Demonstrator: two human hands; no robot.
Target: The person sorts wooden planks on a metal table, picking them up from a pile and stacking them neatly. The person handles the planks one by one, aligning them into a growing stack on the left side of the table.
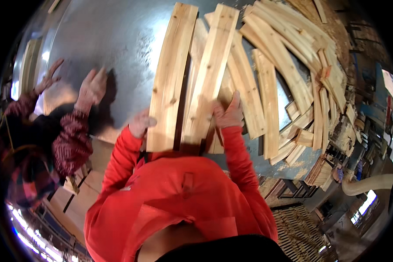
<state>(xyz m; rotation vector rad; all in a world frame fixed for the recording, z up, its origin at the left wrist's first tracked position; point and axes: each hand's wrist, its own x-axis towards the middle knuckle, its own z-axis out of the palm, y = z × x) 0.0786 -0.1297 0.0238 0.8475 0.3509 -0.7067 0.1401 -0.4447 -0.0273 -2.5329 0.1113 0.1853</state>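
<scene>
My left hand (139,123) is closed at the left edge of a long, pale wooden board (172,74), its thumb over the top face near the close end. A second wooden board (212,70) lies slanted just to the right, a narrow dark gap between the two. Against that board's right edge rests my right hand (229,112), fingers spread and pointing away from me. Both boards show knots. More boards lie underneath, partly covered, with another board (247,83) right beside my right hand.
Several loose boards (288,48) are heaped at the right of the metal table (113,39), among short offcuts (305,138) and sawdust. On the left, a co-worker's hands (91,87) hover over the table. A ribbed hose (369,185) lies at far right.
</scene>
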